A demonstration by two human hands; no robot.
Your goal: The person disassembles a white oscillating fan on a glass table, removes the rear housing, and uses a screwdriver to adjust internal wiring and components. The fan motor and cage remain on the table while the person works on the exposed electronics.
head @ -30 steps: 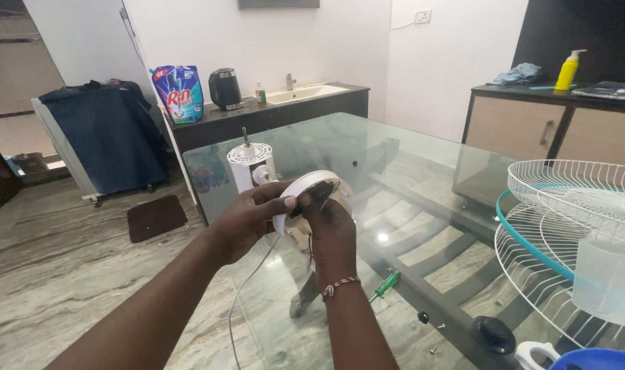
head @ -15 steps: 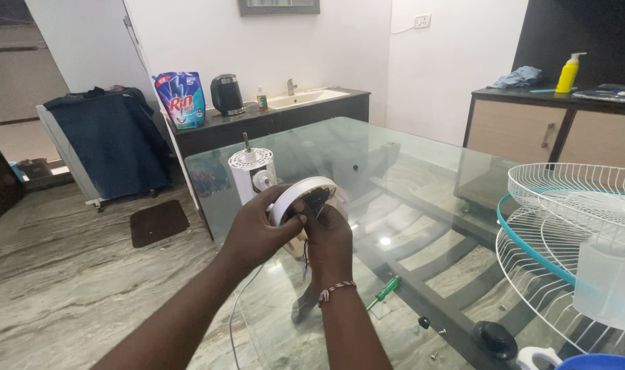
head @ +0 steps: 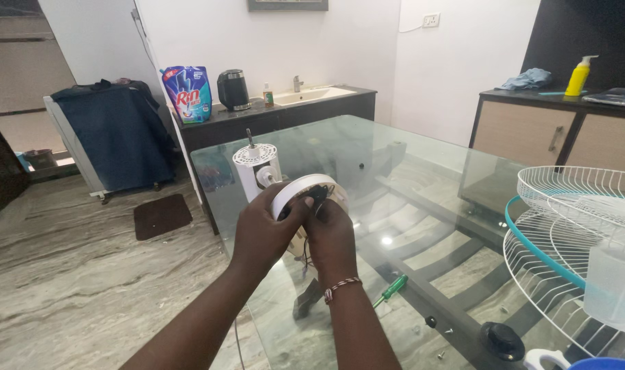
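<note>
Now two hands grip one round white fan part above the glass table.

Left hand (head: pixel 261 229) and right hand (head: pixel 331 233) clamp together on the fan part (head: pixel 300 192); nearby, one green screwdriver (head: pixel 392 290), two wire grilles (head: pixel 573 233), then one white motor housing (head: pixel 256 168) on the glass table (head: pixel 408 178).

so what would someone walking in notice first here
Probably the two hands at centre: the left hand and right hand together grip a round white housing with black wiring, above a glass table. Just behind it stands a white fan motor unit, and white wire fan guards lie at the table's right edge.
</note>
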